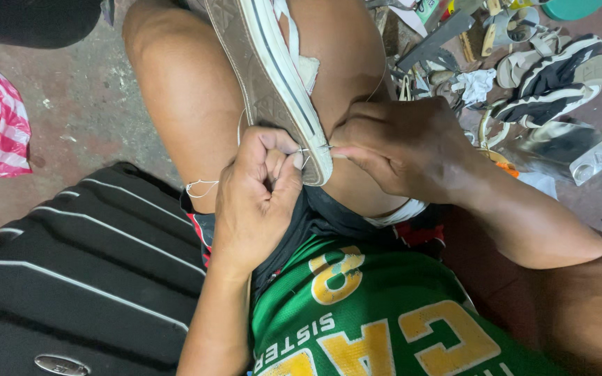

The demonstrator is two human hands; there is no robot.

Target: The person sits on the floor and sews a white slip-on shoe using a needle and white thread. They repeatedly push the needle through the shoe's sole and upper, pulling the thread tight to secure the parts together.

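Black bag with white stripes point(85, 264), lower left of frame: lies just beside my thigh; no hazard seen.

Sneaker point(273, 76), upper centre: white canvas, worn tan sole with a white sidewall, clamped sole-up between my knees. Nothing else steadies it; if my knees slacken I judge it twists and the stitch line wanders.

Pile of sandals and shoes point(552, 69), upper right: well apart from my work.

Right hand point(402, 143), centre right: closed, fingertips pinched at the sole edge on what looks like a needle or awl, too small to tell which. A slip here could drive the point into my other hand, which touches the same edge.

Left hand point(259, 184), centre: fisted tight, pulling the thread against the sole rim.

White thread point(202, 186), centre left: loose loop trailing off my thigh. Hard pulling may snap it or tear the rubber; the slack could snag.
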